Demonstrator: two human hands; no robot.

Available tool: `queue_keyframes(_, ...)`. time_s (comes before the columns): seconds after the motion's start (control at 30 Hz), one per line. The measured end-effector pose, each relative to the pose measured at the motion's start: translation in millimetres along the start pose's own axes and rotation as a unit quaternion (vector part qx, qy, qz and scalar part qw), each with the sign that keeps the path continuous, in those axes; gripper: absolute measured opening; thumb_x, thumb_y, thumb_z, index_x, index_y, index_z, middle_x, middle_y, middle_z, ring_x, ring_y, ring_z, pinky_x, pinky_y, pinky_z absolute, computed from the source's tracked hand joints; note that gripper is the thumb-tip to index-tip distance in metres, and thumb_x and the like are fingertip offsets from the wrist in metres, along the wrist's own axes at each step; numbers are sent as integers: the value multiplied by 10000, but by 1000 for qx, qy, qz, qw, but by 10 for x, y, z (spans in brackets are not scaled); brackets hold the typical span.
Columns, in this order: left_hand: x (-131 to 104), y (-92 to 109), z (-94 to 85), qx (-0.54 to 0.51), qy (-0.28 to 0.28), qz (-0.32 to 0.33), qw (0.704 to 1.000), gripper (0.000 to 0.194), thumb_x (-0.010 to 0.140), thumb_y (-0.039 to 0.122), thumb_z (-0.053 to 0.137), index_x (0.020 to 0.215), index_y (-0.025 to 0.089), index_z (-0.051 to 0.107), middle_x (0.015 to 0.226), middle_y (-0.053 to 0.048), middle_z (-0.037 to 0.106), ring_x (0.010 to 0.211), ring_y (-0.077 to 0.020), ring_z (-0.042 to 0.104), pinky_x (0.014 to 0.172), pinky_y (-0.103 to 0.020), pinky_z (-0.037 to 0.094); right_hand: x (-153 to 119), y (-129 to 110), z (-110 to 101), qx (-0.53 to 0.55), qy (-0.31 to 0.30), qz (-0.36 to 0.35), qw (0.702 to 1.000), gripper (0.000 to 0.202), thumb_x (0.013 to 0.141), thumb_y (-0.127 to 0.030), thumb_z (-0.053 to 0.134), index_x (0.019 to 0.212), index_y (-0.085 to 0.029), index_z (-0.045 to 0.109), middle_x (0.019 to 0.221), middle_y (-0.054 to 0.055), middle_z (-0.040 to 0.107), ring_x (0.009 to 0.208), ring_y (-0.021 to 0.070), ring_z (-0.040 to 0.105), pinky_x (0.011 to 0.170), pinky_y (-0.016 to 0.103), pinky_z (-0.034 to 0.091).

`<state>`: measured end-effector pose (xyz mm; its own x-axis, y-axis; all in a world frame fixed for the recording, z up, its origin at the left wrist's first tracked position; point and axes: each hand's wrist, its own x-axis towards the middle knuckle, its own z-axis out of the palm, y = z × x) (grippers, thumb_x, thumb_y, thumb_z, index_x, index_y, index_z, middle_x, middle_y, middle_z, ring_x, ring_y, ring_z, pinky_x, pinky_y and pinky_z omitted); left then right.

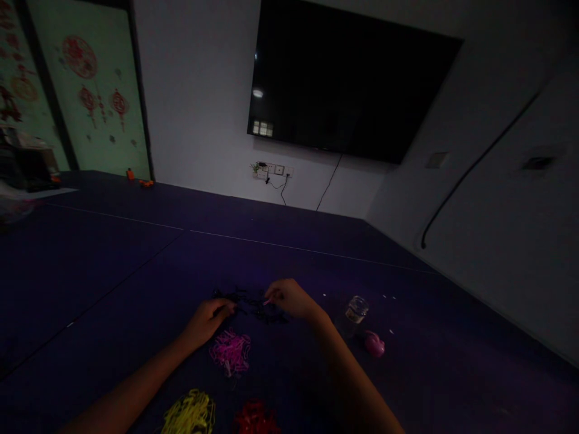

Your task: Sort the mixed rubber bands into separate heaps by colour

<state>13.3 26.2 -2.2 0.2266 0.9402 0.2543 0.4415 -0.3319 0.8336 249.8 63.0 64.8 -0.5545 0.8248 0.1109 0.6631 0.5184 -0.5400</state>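
Note:
A scattered pile of black paper clips (pixel 266 314) lies on the dark purple surface between my hands. My left hand (pixel 208 319) rests at its left side, fingertips drawn together; whatever they pinch is too dark to make out. Over the pile's right side, my right hand (pixel 289 297) pinches a small pink paper clip (pixel 268 301) between thumb and finger. Below my left hand is a heap of pink paper clips (pixel 230 351). Nearer to me are a yellow heap of paper clips (pixel 190 413) and a red heap (pixel 256 417), both cut by the frame's lower edge.
Right of my right arm stand a clear glass jar (pixel 357 310) and a glossy pink object (pixel 374 344). Small white bits lie around them. Orange items (pixel 146 183) sit far left. Beyond the surface, a wall carries a large screen (pixel 348 78) and sockets (pixel 271 170).

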Motion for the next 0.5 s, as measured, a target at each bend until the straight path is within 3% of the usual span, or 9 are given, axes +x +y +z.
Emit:
queue_keyframes(0.17,-17,7,-16,-5,19,-9,1000,415,842,494,407,848,189,689,836,-53,732,807,-212,659,770,-306,501,-18,-262,257,163,-120,-29,979,195,665,-79,603,824,-147,694,714,18,705,683,140,668,610,199,477)
queue_keyframes(0.3,-33,-37,-36,24,125,12,992,425,850,509,390,924,194,665,972,-75,706,938,-229,636,888,-355,470,-22,-340,454,205,-186,-45,960,258,655,-26,569,830,-157,704,741,11,713,733,140,676,644,202,496)
queue_keyframes(0.37,-16,-131,-23,64,173,25,983,451,857,516,372,1021,189,635,1112,-96,657,1065,-241,584,979,-396,413,-5,-324,433,197,-153,-45,967,265,680,-35,554,854,-162,709,799,19,719,765,142,673,681,215,501)
queue_keyframes(0.5,83,-453,53,173,194,-6,965,605,851,543,345,1259,120,486,1400,-170,419,1328,-303,319,1066,-493,290,52,-196,201,153,49,0,987,304,798,-114,459,973,-182,698,967,39,710,886,152,651,799,261,488)
